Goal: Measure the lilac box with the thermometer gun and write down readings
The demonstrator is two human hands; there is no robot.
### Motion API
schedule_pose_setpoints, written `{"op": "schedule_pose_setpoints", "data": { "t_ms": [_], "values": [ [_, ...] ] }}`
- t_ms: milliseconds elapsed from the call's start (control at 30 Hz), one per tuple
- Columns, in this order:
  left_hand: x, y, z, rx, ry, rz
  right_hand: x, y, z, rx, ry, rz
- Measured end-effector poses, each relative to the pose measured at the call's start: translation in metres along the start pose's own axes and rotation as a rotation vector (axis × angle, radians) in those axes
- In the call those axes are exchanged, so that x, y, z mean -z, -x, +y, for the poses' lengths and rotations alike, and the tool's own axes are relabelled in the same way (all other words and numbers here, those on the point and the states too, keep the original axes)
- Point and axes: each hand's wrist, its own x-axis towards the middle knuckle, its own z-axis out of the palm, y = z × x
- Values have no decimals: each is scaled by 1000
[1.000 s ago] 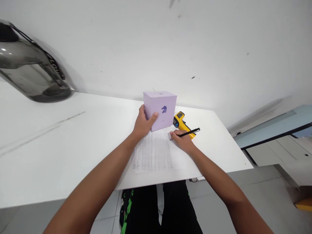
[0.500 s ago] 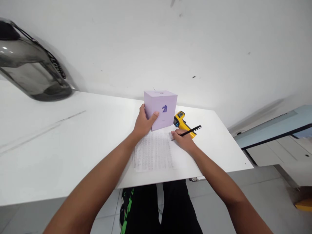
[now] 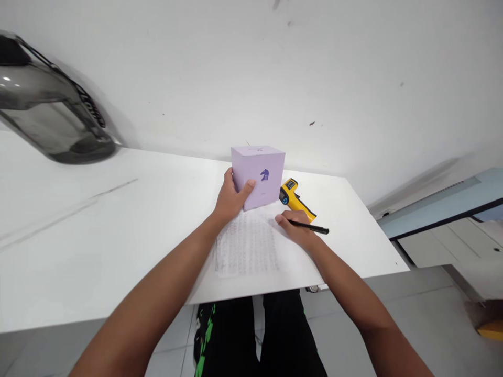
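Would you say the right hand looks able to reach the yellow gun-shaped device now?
Probably yes: the yellow gun-shaped device lies just beyond the right hand, with nothing visible between them, though that hand holds a black pen, which might need setting down first.

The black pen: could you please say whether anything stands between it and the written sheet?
Nothing visible stands between the pen in the right hand and the sheet; the purple box stands at the sheet's far end.
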Motion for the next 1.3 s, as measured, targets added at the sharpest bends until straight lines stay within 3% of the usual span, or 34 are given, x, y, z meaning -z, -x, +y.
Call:
{"op": "schedule_pose_setpoints", "data": {
  "t_ms": [233,400,600,833,1300],
  "values": [
    [0,0,1,-3,-5,-2,-8,-1,8,274,139,-55],
    [0,0,3,3,-15,-14,-9,3,15,364,234,-64],
    [0,-1,1,-1,-18,-13,-9,5,12,363,345,-171],
    [0,0,2,-1,5,-24,-14,4,9,336,451,-201],
    [-1,-1,-1,-32,3,-14,-14,6,-3,168,343,-198]
  ]
}}
